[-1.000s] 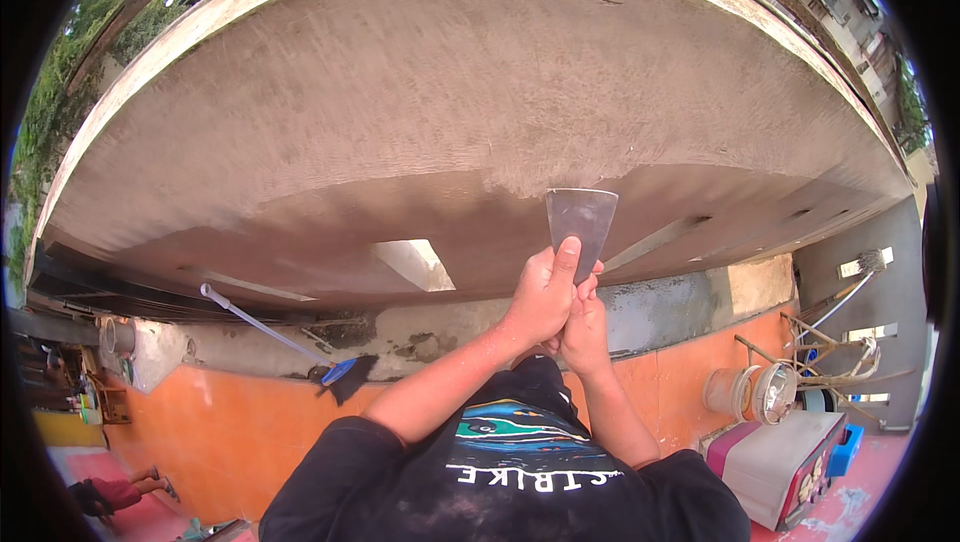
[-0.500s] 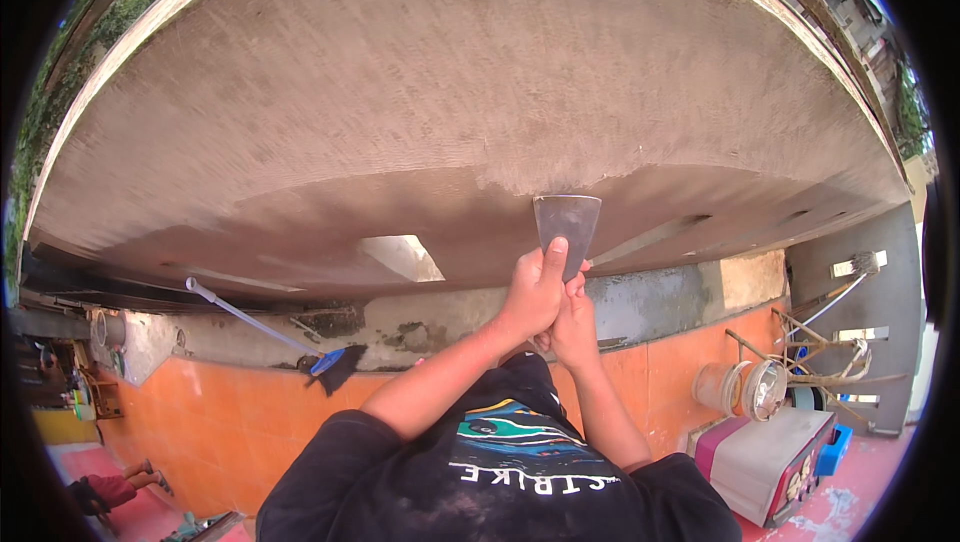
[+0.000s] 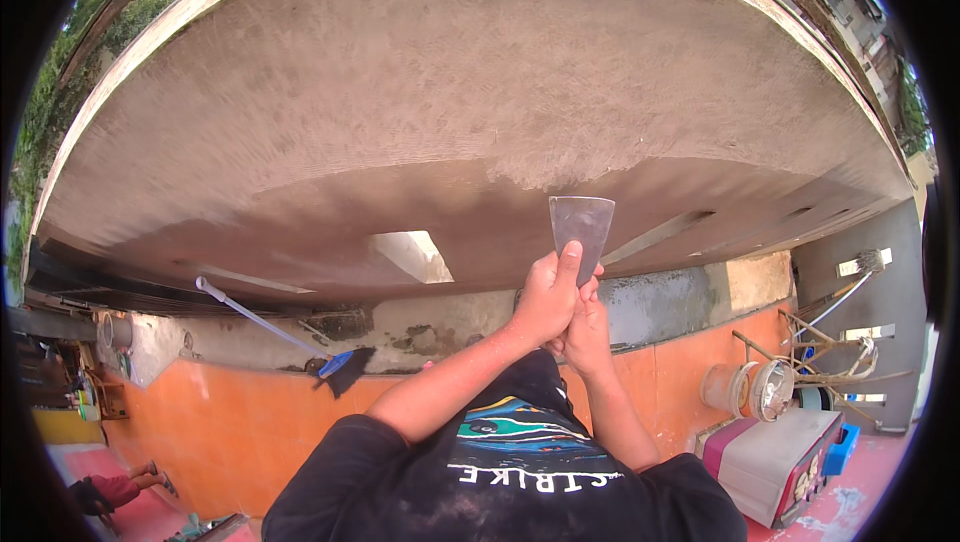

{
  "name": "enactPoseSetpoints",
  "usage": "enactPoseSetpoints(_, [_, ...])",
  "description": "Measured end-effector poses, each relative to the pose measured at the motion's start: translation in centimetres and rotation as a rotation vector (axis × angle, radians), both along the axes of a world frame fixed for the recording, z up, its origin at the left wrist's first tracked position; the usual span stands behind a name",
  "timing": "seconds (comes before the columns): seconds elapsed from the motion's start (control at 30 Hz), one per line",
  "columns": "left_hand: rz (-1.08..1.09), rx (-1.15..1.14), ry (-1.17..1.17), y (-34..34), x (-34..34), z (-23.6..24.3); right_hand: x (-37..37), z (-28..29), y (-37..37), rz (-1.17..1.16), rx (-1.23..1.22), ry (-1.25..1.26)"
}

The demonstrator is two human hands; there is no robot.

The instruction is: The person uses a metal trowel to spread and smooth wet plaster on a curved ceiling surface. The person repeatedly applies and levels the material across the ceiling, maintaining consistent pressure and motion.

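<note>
Big wall, pale and textured up top, darker below, so maybe half done, dark part left. Left hand and right hand both clasp the scraper, just under the colour line.

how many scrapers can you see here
1 scraper, near the middle of the picture, held in the left hand and right hand together, blade up, in front of the wall. Others may be hidden among the items at right.
</note>
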State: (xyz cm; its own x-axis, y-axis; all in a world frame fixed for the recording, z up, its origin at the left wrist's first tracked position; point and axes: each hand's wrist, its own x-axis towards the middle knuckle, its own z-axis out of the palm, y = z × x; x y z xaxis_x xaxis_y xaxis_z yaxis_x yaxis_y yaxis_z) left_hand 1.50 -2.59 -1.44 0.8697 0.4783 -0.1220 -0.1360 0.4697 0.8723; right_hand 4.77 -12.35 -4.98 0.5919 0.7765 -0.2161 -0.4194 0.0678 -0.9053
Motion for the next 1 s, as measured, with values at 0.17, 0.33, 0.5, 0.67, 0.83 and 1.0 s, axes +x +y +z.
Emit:
enactPoseSetpoints(0.17, [0.026,-0.043,0.026,0.4,0.8,-2.9,0.8,-1.7,0.4,-0.011,-0.078,-0.047])
enactPoseSetpoints(0.33, [-0.054,-0.015,0.087,1.9,1.0,-1.4,0.8,-0.3,2.1,-0.042,-0.057,-0.096])
enactPoseSetpoints(0.5, [-0.019,0.272,-0.174,4.7,1.7,4.8,3.4,3.7,4.5,-0.069,0.103,-0.372])
enactPoseSetpoints(0.67, [-0.051,0.202,-0.139,3.1,1.1,6.1,1.9,5.4,2.9,-0.064,0.124,-0.184])
enactPoseSetpoints(0.83, [-0.036,-0.016,-0.023,0.6,0.3,0.1,-0.2,1.2,0.7,-0.047,-0.016,-0.063])
enactPoseSetpoints(1.0, [-0.022,-0.072,0.011,0.5,0.7,-2.4,0.9,-1.2,-0.1,0.043,-0.036,-0.034])
